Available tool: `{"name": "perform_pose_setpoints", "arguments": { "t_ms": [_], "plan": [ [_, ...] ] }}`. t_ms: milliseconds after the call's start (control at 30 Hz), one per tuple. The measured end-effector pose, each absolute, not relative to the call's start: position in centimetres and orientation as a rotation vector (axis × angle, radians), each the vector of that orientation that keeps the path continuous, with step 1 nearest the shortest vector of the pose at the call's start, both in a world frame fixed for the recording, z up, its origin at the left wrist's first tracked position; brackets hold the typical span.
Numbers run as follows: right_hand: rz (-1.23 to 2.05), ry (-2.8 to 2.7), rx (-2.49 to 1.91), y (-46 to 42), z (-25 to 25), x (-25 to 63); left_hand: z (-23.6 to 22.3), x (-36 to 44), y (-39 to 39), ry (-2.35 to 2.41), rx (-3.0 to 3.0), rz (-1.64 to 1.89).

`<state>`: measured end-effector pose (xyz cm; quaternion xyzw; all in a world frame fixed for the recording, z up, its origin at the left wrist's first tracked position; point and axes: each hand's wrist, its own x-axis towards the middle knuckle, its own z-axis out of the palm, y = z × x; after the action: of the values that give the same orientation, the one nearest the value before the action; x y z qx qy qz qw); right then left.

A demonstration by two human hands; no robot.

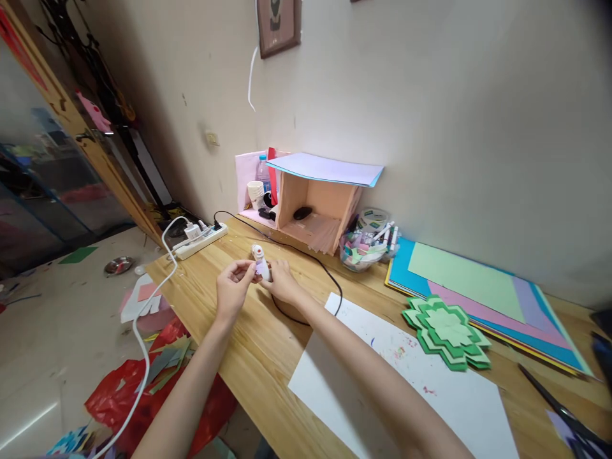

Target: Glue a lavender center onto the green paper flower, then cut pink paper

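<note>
White, red-dotted device (262,262) sits between both hands (283,282).

Your two hands meet over the wooden tabletop (201,280), left of centre in the frame.
Your left hand (232,288) pinches a small lilac piece (259,266) against the white tool (258,252) that your right hand (284,282) grips; a black cord (329,271) curves around nearby. Behind them, towards the middle, you have an open box (325,203) under a lilac sheet (335,167), with a clear tub (359,248) of scraps and pens beside it. At left, a white power strip (203,241) sits near the table edge. At right, your layered green paper shape (447,331) overlaps a white sheet (344,376), and dark scissors (564,411) lie lower right.
</note>
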<state>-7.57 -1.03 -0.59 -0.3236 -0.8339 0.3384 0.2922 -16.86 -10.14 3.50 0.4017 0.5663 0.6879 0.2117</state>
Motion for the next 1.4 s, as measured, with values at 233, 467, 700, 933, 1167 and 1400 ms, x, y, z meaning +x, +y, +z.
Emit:
{"name": "perform_pose_setpoints", "arguments": {
  "t_ms": [233,467,700,933,1167,1400],
  "plan": [
    [1.456,-1.878,-0.799,-3.7,1.3,6.7,4.2,-8.9,-5.1,1.328,1.160,1.570],
    [1.528,-1.213,-1.088,-5.7,-0.8,14.9,1.7,-0.2,-3.8,1.172,1.210,1.342],
    [1.566,-0.993,-1.064,-6.4,-2.1,15.2,0.4,1.7,-5.2,1.212,1.287,1.306],
    [1.529,-0.964,-1.041,-6.3,-2.2,14.9,-0.2,1.6,-6.2,1.266,1.443,1.328],
    [1.528,-0.945,-1.001,-6.2,-2.4,15.1,-0.3,1.7,-6.4,1.239,1.464,1.352],
    [1.489,-0.908,-1.008,-6.3,-2.5,15.2,-0.3,1.6,-6.3,1.212,1.412,1.315]
  ]
}}
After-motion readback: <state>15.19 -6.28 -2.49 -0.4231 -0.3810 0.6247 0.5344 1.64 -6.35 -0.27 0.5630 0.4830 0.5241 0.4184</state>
